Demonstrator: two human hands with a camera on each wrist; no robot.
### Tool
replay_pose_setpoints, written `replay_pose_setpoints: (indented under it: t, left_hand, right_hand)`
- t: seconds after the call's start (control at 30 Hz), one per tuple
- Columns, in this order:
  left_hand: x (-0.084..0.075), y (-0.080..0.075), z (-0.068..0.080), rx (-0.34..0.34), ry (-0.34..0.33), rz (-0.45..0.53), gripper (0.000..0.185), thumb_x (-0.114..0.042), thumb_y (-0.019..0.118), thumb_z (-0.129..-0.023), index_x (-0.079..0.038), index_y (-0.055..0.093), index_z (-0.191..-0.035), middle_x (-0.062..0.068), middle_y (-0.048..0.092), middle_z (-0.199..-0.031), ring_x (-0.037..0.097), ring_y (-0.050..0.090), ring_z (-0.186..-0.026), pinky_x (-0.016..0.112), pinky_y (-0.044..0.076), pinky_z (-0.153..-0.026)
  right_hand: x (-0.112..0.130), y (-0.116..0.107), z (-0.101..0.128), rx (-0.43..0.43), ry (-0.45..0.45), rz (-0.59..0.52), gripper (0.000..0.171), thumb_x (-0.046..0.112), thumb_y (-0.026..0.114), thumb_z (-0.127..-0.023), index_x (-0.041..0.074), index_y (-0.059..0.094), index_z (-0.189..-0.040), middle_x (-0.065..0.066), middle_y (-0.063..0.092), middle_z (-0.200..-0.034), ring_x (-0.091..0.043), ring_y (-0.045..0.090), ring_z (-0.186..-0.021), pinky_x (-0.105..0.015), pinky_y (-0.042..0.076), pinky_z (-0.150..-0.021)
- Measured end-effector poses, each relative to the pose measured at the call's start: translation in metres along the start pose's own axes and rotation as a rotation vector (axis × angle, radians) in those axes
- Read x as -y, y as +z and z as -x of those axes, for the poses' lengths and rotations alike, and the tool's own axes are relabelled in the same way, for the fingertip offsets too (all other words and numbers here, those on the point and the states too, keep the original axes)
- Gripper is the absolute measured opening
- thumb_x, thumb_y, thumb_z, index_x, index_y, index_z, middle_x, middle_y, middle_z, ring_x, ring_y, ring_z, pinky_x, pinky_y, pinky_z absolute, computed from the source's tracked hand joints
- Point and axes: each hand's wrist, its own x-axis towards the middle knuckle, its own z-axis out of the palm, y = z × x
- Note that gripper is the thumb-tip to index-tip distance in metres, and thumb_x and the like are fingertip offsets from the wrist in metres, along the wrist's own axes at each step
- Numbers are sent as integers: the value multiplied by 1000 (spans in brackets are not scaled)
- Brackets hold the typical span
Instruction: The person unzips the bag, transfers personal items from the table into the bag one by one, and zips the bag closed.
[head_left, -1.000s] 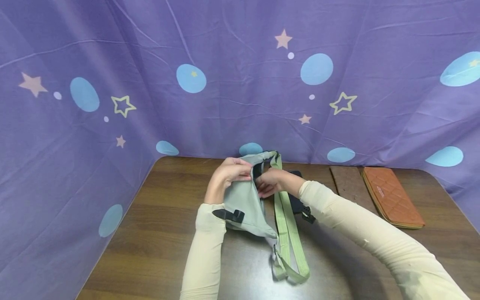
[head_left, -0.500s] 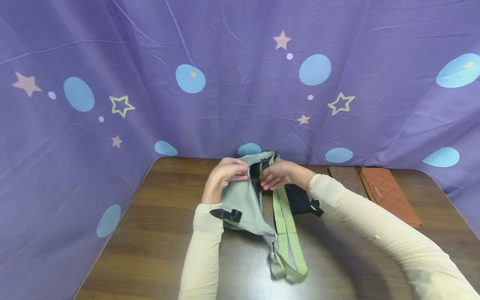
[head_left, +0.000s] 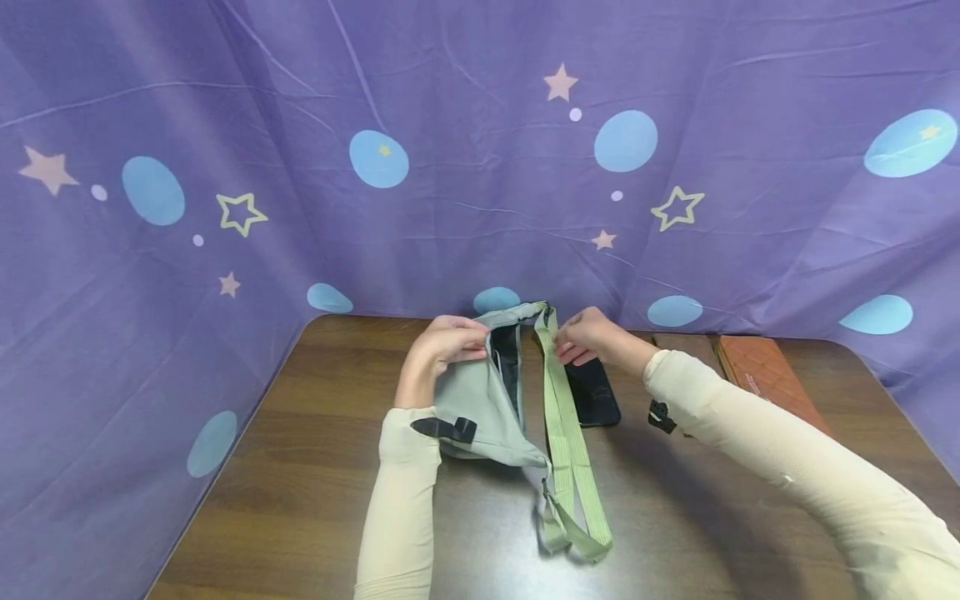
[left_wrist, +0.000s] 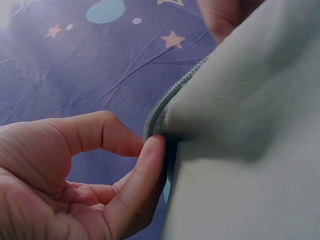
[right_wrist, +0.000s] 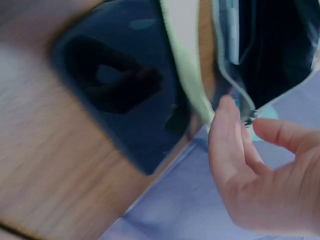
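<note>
From the head view, the right hand (head_left: 592, 335) has left the grey-green waist bag's (head_left: 487, 408) mouth and now hovers, loosely curled and holding nothing, over the black phone (head_left: 592, 392) at the bag's three o'clock on the counter (head_left: 315, 467). In the left wrist view, the left hand (left_wrist: 75, 180) pinches the zipper edge (left_wrist: 162, 102). In the right wrist view, the bag gapes open.

Grey-green waist bag (head_left: 483, 408) propped on the counter (head_left: 315, 467), zipper open, dark lining showing. Light green strap (head_left: 568, 442) trails toward the near edge. Black phone, probably, (head_left: 592, 392) lies flat just right of strap.
</note>
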Motion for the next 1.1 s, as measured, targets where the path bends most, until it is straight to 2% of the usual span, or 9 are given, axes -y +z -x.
replay_pose_setpoints:
  t: [0.1,0.17,0.23,0.33,0.43,0.57,0.63,0.83,1.1]
  left_hand:
    - [0,-1,0,1,-2,4,40,7,57,-92,20,54,-130,1,62,-85,9,64,-71,20,65,-75]
    - [0,0,0,1,-4,3,41,7,57,-92,20,54,-130,1,62,-84,9,64,-71,19,65,-75]
    - [0,0,0,0,-6,1,41,8,57,-91,20,54,-130,1,62,-84,8,64,-70,20,65,-75]
    - [0,0,1,1,-5,-8,40,8,56,-90,19,55,-129,3,63,-87,8,64,-71,19,65,-75]
    - [0,1,1,4,-5,-17,41,7,56,-91,19,55,-129,7,65,-93,8,64,-71,19,65,-76]
    - [-1,1,1,7,-9,-20,42,7,57,-92,20,53,-131,10,66,-96,7,64,-71,19,65,-75]
    - [-1,1,1,7,-12,-16,41,7,57,-92,20,54,-131,8,65,-94,7,64,-70,18,64,-75]
    - [-1,1,1,1,-11,-12,39,7,58,-93,19,55,-130,9,66,-94,7,65,-70,18,64,-74]
    - [-1,1,1,2,-15,-13,38,6,58,-93,18,56,-129,11,66,-99,8,65,-72,19,65,-76]
  right_hand:
    - [-13,-3,3,-104,-85,111,28,7,57,-98,-11,68,-117,-21,76,-94,-27,76,-81,-40,66,-76]
    - [-24,-4,4,-197,-154,248,25,8,59,-95,-7,71,-110,-18,76,-89,-26,75,-78,-35,64,-67]
    - [-33,-3,7,-287,-206,397,23,12,62,-93,-4,72,-108,-17,76,-92,-27,72,-77,-36,61,-63]
    - [-47,3,8,-377,-221,595,29,21,66,-94,-1,70,-112,-19,74,-98,-29,68,-78,-44,59,-61]
    - [-57,12,10,-395,-187,710,48,30,65,-98,-6,62,-128,-28,67,-111,-39,68,-91,-55,61,-68]
    - [-68,26,12,-394,-137,780,70,42,60,-101,-13,46,-142,-36,54,-128,-50,57,-118,-62,60,-83]
    - [-71,31,13,-389,-108,788,78,48,57,-102,-15,40,-145,-37,48,-133,-51,51,-125,-62,60,-84]
    - [-78,40,12,-392,-87,805,88,55,49,-103,-18,31,-148,-39,40,-140,-52,41,-131,-59,59,-87]
    - [-77,52,14,-402,-112,839,94,57,57,-98,-16,29,-150,-39,41,-141,-51,43,-129,-60,54,-97]
